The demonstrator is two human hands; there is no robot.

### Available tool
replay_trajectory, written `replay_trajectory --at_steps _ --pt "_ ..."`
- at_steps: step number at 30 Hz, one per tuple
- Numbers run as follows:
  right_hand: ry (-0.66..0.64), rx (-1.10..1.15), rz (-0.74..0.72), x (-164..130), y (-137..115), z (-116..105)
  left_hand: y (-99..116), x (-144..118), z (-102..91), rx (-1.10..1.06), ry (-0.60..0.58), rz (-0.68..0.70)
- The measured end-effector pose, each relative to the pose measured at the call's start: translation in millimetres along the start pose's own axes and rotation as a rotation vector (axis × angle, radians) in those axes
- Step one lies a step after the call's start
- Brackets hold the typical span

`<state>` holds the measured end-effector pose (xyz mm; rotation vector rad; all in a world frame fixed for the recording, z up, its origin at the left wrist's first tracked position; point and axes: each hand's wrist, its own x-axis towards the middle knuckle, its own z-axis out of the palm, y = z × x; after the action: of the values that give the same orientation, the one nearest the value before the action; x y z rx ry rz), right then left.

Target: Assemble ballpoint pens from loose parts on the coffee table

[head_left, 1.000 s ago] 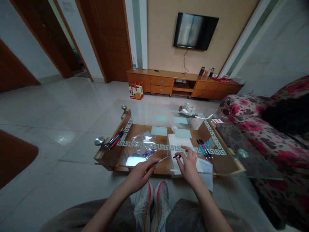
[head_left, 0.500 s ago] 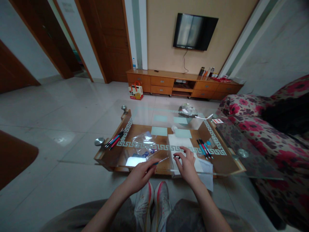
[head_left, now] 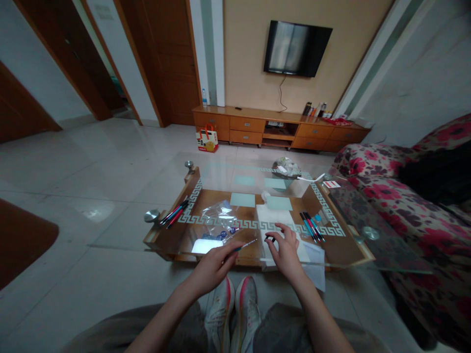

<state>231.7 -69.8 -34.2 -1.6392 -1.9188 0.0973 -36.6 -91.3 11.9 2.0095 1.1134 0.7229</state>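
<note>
While the left hand (head_left: 213, 264) pinches a thin refill (head_left: 246, 243) whose tip points right, the right hand (head_left: 285, 252) just beside it grips a small dark cap (head_left: 270, 239) in its fingertips, both over the near edge of the glass table (head_left: 121, 230). Paper (head_left: 274, 215) lies under the right hand. Left of it, a clear bag (head_left: 220, 215) holds small blue bits. Pens (head_left: 312, 225) lie right, more pens (head_left: 173, 213) far left. No writing is legible.
</note>
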Motion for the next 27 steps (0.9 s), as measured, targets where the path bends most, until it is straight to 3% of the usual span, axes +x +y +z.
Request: replay_trajectory --at_steps 8,18,27 --pt "0.032 0.034 0.002 0 1 2 0 0 -0.4 -0.005 -0.001 -0.008" --pt "0.184 0.247 -0.048 6 -27 -25 -2 -1 -0.5 0.03 0.001 0.012" --pt "0.024 0.338 -0.122 -1 -47 -35 -2 -1 0.4 0.032 -0.016 0.038"
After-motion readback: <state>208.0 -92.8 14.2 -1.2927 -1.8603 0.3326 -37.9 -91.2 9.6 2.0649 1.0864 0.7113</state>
